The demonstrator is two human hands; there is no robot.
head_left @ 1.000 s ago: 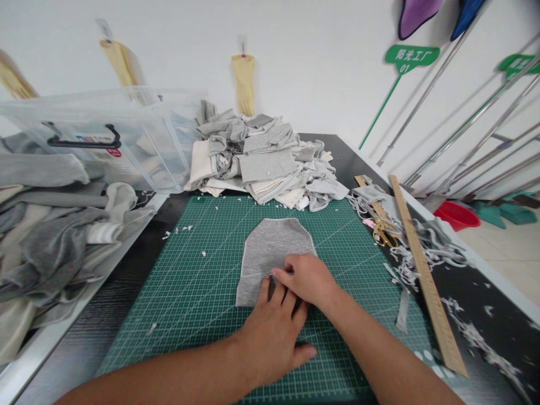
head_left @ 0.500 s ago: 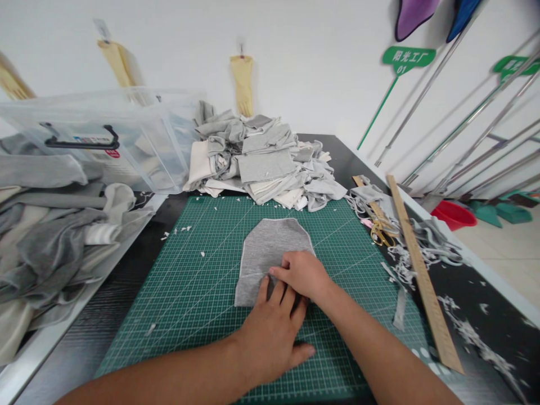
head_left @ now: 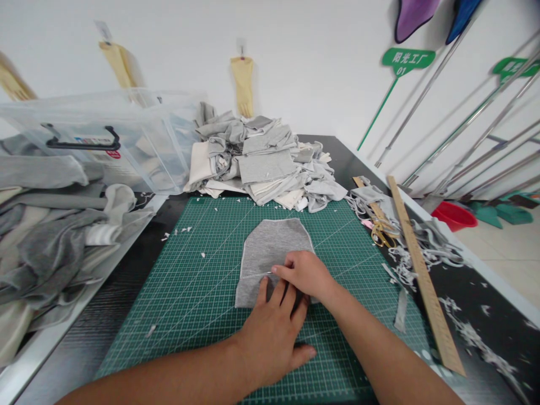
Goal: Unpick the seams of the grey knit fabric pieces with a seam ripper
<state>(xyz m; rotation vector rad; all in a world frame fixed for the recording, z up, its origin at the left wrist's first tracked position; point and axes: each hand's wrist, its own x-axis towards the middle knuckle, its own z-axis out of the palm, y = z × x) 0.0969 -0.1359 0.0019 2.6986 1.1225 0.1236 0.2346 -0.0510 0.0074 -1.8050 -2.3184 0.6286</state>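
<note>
A grey cloth piece with pale edges and angled upper corners lies flat on the green cutting mat. A line of stitching crosses its lower part. My left hand rests with fingers spread on the cloth's lower part, just below that line. Over the cloth's right side, my right hand is closed in a pinch. A thin metal tip sticks out from its thumb and finger at the stitching; the rest of that tool is hidden in the hand.
Piled grey and cream fabric stands behind the mat. At the left are a clear plastic box and heaped cloth. To the right lie a wooden ruler, gold-handled scissors and fabric scraps.
My right hand has shifted very slightly right along the stitching, and the metal tip shows more clearly. My left hand stays in place on the cloth.
</note>
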